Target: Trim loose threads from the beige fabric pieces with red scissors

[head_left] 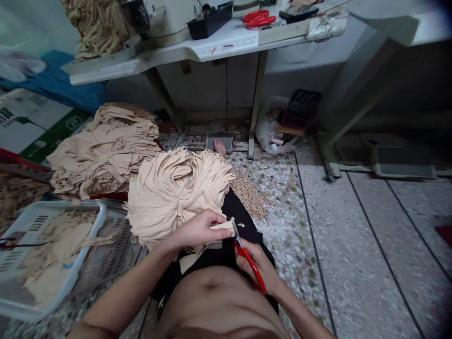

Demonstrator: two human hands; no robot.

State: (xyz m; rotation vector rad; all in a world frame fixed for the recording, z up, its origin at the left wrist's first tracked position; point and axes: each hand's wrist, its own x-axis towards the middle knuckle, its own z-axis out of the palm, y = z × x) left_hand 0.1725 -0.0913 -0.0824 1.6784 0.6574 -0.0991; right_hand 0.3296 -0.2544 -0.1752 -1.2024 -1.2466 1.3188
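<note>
My left hand (pixel 199 229) pinches the end of a beige fabric piece (pixel 222 229) just above my lap. My right hand (pixel 259 268) grips red-handled scissors (pixel 247 256), whose blades point up at the edge of that fabric piece. A big bundle of beige fabric pieces (pixel 174 188) rests on my lap over black trousers (pixel 235 212).
A grey plastic basket (pixel 52 245) with beige cut pieces sits at the left. More beige stacks (pixel 106 148) lie behind it. Small fabric trimmings (pixel 250 195) litter the speckled floor. A sewing table (pixel 212 44) with red scissors (pixel 257 19) stands ahead; a bare foot (pixel 220 147) rests beneath.
</note>
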